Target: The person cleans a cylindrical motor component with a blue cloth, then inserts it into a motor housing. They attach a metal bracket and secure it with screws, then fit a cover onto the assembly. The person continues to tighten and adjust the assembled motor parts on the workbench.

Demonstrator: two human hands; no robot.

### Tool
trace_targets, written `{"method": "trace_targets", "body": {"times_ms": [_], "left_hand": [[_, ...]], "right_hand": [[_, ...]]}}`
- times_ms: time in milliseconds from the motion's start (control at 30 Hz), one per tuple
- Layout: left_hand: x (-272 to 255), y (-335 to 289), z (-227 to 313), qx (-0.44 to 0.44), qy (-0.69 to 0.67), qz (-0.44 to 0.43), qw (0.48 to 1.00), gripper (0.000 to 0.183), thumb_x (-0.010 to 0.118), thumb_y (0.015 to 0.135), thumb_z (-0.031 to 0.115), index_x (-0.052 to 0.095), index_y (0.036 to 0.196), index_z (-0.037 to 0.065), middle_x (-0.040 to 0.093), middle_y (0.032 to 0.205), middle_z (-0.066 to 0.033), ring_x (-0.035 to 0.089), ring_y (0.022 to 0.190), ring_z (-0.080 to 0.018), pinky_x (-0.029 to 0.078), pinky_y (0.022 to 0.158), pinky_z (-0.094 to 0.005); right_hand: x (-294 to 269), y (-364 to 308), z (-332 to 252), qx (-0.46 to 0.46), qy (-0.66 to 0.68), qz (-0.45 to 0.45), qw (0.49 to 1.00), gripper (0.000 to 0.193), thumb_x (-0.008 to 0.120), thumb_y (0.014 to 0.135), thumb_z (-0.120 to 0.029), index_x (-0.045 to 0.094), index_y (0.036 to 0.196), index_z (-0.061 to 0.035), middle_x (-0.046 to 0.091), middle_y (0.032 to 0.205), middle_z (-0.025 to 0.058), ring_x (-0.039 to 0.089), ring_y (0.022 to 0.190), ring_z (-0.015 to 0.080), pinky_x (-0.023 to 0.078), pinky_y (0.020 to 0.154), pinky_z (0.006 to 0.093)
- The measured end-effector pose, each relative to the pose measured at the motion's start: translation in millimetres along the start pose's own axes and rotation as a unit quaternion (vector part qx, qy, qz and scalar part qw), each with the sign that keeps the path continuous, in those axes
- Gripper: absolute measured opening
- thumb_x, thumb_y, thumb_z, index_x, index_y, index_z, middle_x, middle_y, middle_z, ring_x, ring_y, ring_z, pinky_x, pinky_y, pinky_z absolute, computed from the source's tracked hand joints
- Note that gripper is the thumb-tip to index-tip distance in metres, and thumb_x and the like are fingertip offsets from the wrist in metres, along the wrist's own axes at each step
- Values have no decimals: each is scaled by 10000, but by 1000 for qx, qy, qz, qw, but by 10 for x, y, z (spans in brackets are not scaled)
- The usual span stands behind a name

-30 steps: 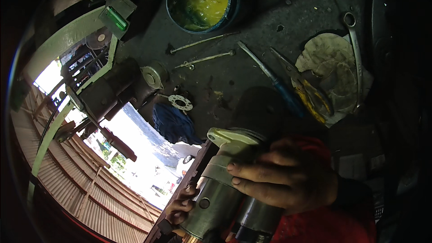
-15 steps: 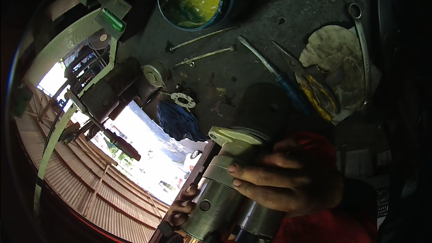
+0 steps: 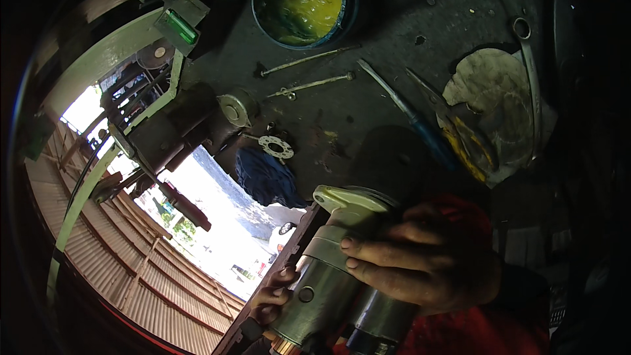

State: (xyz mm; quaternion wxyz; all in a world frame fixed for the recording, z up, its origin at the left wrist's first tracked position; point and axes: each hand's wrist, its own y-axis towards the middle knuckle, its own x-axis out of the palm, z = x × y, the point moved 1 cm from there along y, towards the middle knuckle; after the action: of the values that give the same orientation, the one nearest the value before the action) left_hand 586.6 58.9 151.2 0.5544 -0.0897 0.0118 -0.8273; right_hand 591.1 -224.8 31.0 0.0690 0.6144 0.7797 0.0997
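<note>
A starter motor [image 3: 314,302] lies tilted at the bench's near edge, its pale flanged nose pointing away. Alongside its main barrel runs a smaller cylinder, the solenoid [image 3: 380,315]. At the barrel's near end a coppery ribbed part [image 3: 284,346] peeks out. My left hand [image 3: 273,297] curls its fingers round the barrel's left side; its palm is hidden. From the right, my right hand [image 3: 424,264] lies across the body behind the flange, fingers closed over the metal, thumb partly in shadow.
On the dark bench [image 3: 388,33] lie two long bolts [image 3: 315,85], a blue-handled screwdriver [image 3: 411,115], yellow-handled pliers [image 3: 460,135], a ring spanner [image 3: 531,85] and a stained pale cloth [image 3: 483,85]. A tub of yellow grease [image 3: 309,6] stands far back. Nearer left are a blue rag [image 3: 266,177], a perforated disc [image 3: 276,147] and a vise [image 3: 164,138].
Bench items sit slightly farther right and lower in the picture, as the view has shifted. The starter motor has moved a little right in the picture; both hands keep their hold.
</note>
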Motion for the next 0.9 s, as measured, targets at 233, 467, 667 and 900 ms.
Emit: {"method": "trace_targets", "body": {"times_ms": [233, 467, 667, 900], "left_hand": [[22, 16, 12, -2, -3, 4, 1000, 469, 528, 1041, 384, 598, 1321, 16, 543, 1381, -290, 422, 1424, -467, 300, 1190, -654], [23, -4, 71, -10, -4, 11, 1000, 468, 535, 1039, 382, 597, 1322, 14, 548, 1372, -292, 431, 1417, -468, 313, 1186, -652], [22, 4, 45, -5, -1, 18, 1000, 468, 542, 1037, 379, 596, 1323, 13, 553, 1364, -293, 438, 1412, -468, 325, 1184, -650], [28, -90, -104, 9, -2, 46, 999, 468, 550, 1035, 376, 595, 1324, 11, 559, 1354, -294, 446, 1405, -469, 339, 1181, -648]], "right_hand": [[-34, -6, 7, 3, 5, -9, 1000, 277, 698, 873, -166, 758, 1114, -45, 676, 1286, 43, 562, 904, 118, 473, 797, 311], [50, -21, 34, 4, -9, 37, 999, 231, 710, 857, -158, 766, 1063, -71, 684, 1256, 19, 553, 861, 108, 481, 778, 301], [39, -29, 20, 8, -3, 31, 999, 254, 712, 855, -157, 765, 1087, -71, 680, 1271, 37, 566, 878, 126, 488, 794, 315], [-33, 4, -22, 12, 13, -20, 1000, 381, 682, 810, -139, 735, 1170, -26, 667, 1313, 89, 592, 910, 175, 479, 848, 364]]}}
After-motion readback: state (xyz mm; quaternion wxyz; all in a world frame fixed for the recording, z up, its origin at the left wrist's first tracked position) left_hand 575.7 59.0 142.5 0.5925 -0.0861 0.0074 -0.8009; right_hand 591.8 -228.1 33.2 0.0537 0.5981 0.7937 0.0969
